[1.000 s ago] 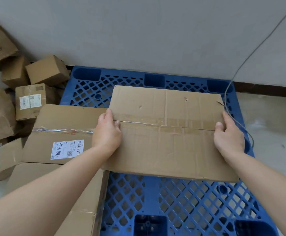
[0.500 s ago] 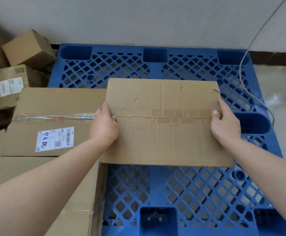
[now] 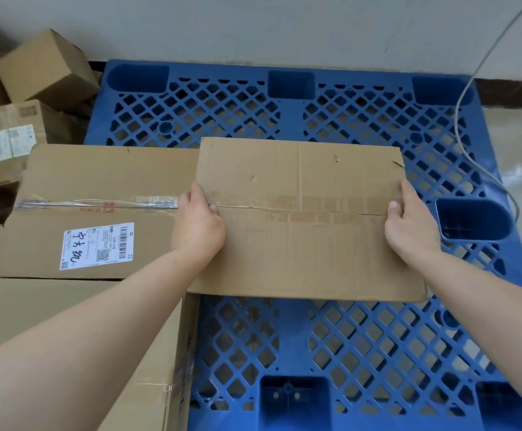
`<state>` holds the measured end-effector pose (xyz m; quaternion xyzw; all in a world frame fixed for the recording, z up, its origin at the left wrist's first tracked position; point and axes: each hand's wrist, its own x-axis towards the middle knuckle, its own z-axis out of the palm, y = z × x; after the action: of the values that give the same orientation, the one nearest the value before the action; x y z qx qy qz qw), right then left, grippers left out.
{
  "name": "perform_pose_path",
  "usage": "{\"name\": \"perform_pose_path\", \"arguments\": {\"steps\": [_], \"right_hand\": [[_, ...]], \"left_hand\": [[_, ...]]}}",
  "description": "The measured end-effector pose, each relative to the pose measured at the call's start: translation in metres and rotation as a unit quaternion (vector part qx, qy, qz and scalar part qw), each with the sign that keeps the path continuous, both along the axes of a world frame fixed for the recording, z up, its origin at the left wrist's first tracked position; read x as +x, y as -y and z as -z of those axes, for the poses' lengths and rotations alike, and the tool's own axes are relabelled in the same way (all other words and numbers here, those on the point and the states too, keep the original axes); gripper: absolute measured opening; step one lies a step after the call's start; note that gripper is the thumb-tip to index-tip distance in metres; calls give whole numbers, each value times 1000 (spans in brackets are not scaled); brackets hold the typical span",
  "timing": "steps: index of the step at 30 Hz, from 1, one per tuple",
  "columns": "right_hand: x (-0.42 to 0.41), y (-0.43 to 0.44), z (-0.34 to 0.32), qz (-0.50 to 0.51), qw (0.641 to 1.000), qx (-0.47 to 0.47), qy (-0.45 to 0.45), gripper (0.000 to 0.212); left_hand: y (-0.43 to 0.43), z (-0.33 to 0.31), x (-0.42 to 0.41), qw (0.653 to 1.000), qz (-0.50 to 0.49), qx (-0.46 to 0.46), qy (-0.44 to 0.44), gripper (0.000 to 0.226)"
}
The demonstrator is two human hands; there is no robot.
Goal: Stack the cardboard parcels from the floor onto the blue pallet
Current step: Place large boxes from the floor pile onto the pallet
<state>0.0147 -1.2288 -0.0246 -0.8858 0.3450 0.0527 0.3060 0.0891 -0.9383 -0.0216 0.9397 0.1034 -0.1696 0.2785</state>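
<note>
The blue pallet (image 3: 346,343) fills most of our view, its far edge close against the wall (image 3: 253,26) and its right edge bordering pale floor (image 3: 521,157). Open lattice shows behind, to the right of and in front of the parcel we hold. Along the pallet's left side lie two large cartons: a labelled parcel (image 3: 98,181) with taped seam and white shipping label (image 3: 98,245), and a plain carton (image 3: 157,362) nearer us, partly under our left forearm.

The flat cardboard parcel (image 3: 303,225) we hold sits level over the pallet's middle, long side across. Its left edge meets or overlaps the labelled parcel's right end. We cannot tell whether its underside touches the lattice.

Smaller boxes crowd the far left corner by the wall: a tilted box (image 3: 45,66) and a labelled box (image 3: 11,141). A thin grey cable (image 3: 458,119) runs from the wall across the pallet's right side.

Our left hand (image 3: 199,225) clasps the parcel's left edge at the seam, thumb on top, fingers curled over the edge. Our right hand (image 3: 410,225) clasps the right edge likewise, thumb lying on the top face.
</note>
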Motion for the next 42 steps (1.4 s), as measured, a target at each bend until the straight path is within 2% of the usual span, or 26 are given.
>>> {"name": "perform_pose_path", "arguments": {"steps": [5, 9, 19, 32, 42], "right_hand": [[13, -22, -23, -21, 999, -25, -35, 51], [21, -48, -52, -44, 999, -2, -25, 52], [73, -138, -137, -83, 995, 38, 33, 50], [138, -358, -183, -131, 986, 71, 74, 50], [185, -538, -208, -154, 982, 76, 84, 50]], "left_hand": [[-2, -25, 4, 1000, -2, -18, -23, 45], [-11, -65, 6, 998, -10, -54, 2, 55], [-94, -142, 36, 993, -76, -76, 55, 55], [-296, -182, 87, 988, -103, -62, 93, 47], [-469, -211, 113, 986, -127, -64, 81, 54]]}}
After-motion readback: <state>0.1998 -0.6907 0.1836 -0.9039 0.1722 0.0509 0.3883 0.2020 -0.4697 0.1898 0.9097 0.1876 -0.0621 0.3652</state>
